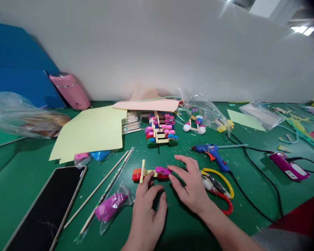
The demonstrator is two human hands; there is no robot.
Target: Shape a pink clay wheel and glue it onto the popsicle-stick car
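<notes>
A small craft piece of pale sticks with a red wheel (136,175) at its left end lies on the green table near the middle. Magenta pieces (162,170) sit at its right end over more red. My left hand (149,205) reaches in from below, its index fingertip on the pale stick part and its other fingers curled loosely. At the right end my right hand (189,184) touches the magenta part with thumb and index fingertips, the other fingers spread. Behind them stands a row of similar stick pieces (161,130) with coloured wheels.
A blue glue gun (211,153) with a black cable and yellow-and-red-handled pliers (229,183) lie at right. On the left are a phone (45,209), wooden sticks (99,186), a bagged purple lump (111,206), yellow paper (94,132) and a pink bottle (72,92).
</notes>
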